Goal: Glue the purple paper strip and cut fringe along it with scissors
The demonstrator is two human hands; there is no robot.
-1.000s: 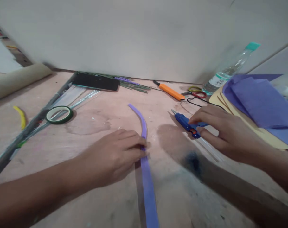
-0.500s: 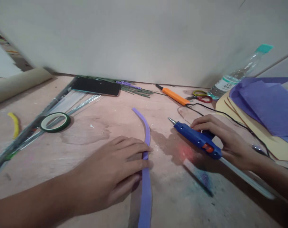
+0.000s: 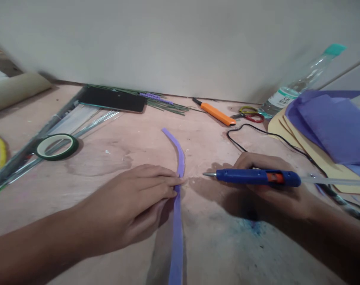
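A long, narrow purple strip point(image 3: 176, 221) runs from the lower edge up the middle of the table, its far end bending to the left. My left hand point(image 3: 150, 190) holds it down with the fingertips pressed together across it; the thumb is mostly hidden. To the right, my right hand point(image 3: 275, 194) grips a blue hot glue gun point(image 3: 242, 177) lying nearly level. Its metal nozzle points left toward the strip, some distance short of it. From the gun's back end a clear glue stick point(image 3: 337, 181) sticks out.
At the back lie a black phone point(image 3: 113, 98), green stems point(image 3: 170, 107) with a purple fuzzy piece, an orange cutter point(image 3: 218, 114) and scissors point(image 3: 251, 114). A bottle point(image 3: 289, 95) and purple sheets point(image 3: 331, 126) are at right, green tape point(image 3: 73, 147) at left. A black cord point(image 3: 275, 132) crosses behind my right hand.
My right hand has turned the glue gun from slanted to nearly level, nozzle moving left and down toward the strip. My left hand stays on the strip. The view has shifted slightly.
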